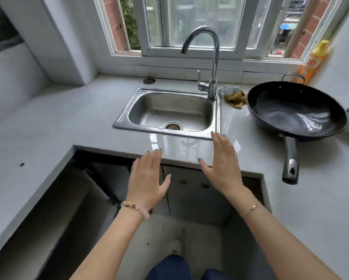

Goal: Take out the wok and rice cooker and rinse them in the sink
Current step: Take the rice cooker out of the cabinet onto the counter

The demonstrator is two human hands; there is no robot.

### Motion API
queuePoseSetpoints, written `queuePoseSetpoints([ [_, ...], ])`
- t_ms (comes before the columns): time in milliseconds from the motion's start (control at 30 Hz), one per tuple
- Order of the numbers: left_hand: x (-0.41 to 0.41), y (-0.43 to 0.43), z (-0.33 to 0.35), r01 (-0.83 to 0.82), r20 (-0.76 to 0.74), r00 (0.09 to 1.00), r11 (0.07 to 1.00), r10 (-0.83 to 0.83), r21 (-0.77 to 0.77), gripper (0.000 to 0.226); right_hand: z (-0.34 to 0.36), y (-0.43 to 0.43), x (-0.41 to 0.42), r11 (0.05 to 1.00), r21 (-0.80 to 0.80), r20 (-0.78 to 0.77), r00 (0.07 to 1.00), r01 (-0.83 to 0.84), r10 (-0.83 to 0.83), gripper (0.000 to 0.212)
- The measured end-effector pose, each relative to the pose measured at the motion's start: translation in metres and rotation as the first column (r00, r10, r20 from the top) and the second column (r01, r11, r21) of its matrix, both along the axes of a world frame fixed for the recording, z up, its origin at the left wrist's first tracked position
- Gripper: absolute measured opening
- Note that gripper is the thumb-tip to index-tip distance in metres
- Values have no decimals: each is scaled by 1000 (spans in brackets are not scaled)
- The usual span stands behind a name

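My left hand (147, 178) and right hand (223, 164) hang open in front of me, fingers spread flat, palms down, holding nothing. The left hovers over the counter's front edge, the right a little further forward, its fingertips near the sink's (129, 110) front right corner. A beaded bracelet sits on my left wrist, a thin chain on my right.

The wok (296, 111) rests on the counter (38, 122) to the right of the sink, well apart from my hands. It is black, wide and shallow, glossy inside with pale swirls and window reflections across its bowl. Rivets show near the rim. Its long dark handle (290, 160) points toward me, ending in a silvery cap with a hanging hole and jutting slightly past the counter's edge. A small wire loop handle stands at the far rim.

The sink is steel and bare, drain at the front. The tap (214, 63) arches over it. A yellow rag (235, 98) lies between tap and wok; an orange bottle (313, 61) stands behind the wok.
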State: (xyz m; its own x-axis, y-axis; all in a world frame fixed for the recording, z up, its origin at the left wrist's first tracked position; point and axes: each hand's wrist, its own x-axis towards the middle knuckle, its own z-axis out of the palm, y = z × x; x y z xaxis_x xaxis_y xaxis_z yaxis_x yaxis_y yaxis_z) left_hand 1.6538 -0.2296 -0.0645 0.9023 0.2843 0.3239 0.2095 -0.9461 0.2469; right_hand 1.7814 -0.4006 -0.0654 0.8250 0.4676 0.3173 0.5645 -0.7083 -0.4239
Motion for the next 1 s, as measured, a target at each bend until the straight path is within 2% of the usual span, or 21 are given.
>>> queuePoseSetpoints([
  [200,-88,50,-19,-267,-27,962,960,270,85,69,-18,63,-48,967,-109,0,973,-231,232,73],
  [433,-168,92,-48,-518,-184,836,854,518,48,76,-47,140,-85,878,-258,-81,915,-403,396,74],
  [600,-213,116,-67,-614,-222,762,788,608,49,74,-72,186,-112,801,-344,-120,869,-490,480,73],
  [800,-241,134,-75,-674,-219,709,736,670,69,74,-98,220,-117,753,-401,-135,847,-521,514,73],
  [867,-249,135,-78,-699,-236,684,713,690,56,72,-107,228,-111,750,-387,-197,842,-537,502,72],
  [1000,-263,131,-85,-755,-290,616,654,732,46,69,-121,244,-86,846,-220,-505,799,-485,326,73],
])
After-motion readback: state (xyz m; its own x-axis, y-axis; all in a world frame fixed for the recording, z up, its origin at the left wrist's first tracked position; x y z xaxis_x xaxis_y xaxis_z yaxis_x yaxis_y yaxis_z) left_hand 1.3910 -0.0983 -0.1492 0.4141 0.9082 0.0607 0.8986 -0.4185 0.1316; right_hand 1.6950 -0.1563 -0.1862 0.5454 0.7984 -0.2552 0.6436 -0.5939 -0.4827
